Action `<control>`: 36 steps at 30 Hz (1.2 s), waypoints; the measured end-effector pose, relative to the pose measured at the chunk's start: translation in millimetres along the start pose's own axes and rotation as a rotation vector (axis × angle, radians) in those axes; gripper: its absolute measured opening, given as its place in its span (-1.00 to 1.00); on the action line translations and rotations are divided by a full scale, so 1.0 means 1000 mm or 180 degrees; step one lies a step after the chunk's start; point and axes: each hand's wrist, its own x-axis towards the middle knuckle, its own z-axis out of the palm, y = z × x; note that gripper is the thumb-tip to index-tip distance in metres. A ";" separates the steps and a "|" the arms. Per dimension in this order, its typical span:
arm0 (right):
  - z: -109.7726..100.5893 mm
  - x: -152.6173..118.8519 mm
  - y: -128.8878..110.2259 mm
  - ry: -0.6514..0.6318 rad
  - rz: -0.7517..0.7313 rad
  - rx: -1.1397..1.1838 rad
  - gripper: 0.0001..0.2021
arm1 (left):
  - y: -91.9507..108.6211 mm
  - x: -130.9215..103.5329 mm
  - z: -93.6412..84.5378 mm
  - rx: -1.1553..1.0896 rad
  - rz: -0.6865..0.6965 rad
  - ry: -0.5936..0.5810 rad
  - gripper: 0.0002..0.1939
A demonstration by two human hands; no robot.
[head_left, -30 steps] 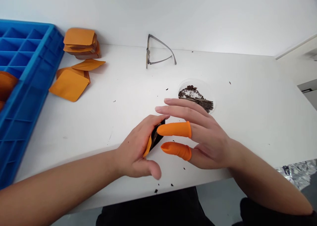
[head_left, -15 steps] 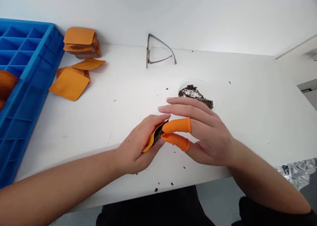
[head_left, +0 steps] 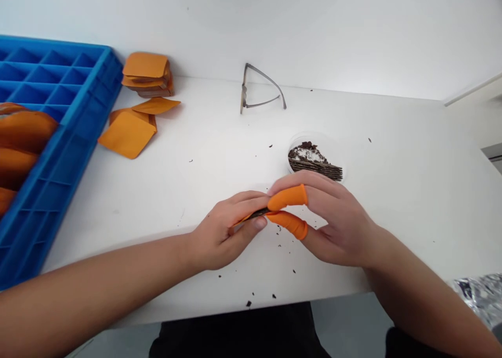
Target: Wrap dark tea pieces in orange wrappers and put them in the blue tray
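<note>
My left hand (head_left: 225, 235) is closed around a small orange pouch (head_left: 240, 221), mostly hidden by the fingers. Dark brown flat pieces (head_left: 259, 212) show at the pouch's mouth, between my left thumb and fingers. My right hand (head_left: 337, 219) wears orange finger cots (head_left: 289, 196) on its thumb and index finger. Their tips pinch at the end of the dark pieces, right beside the left fingertips. Just beyond the right hand, a clear round dish (head_left: 309, 135) holds a row of thin dark slabs (head_left: 317, 168) and loose crumbs.
At the left stands a blue divided crate (head_left: 84, 104) with orange pouches (head_left: 23, 133) in it. A stack of orange pouches (head_left: 146, 68) and several loose ones (head_left: 129, 133) lie beside it. Glasses (head_left: 263, 91) rest near the wall. Dark crumbs (head_left: 249, 303) dot the white table (head_left: 188, 191).
The pouch's mouth has narrowed, and my left fingers lie flatter over it. My right hand's outer fingers have drawn in toward the left hand. The view has shifted slightly left.
</note>
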 end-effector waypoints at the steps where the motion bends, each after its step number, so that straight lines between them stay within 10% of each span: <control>1: 0.000 0.000 0.000 0.0057 0.0027 -0.0009 -0.76 | 0.000 0.000 0.000 -0.0041 0.0028 0.0011 -0.56; 14: 0.004 0.002 0.009 0.0440 -0.0483 -0.0291 -0.68 | 0.003 -0.002 0.001 -0.0009 -0.0355 0.0216 -0.67; 26: 0.001 0.002 0.002 0.0314 -0.0214 -0.0238 -0.71 | 0.006 0.004 0.007 -0.0121 -0.0120 0.1507 -0.80; 36: 0.004 0.002 0.009 0.0363 0.0081 0.0100 -0.80 | 0.007 0.007 0.001 -0.0242 -0.0352 0.1786 -0.96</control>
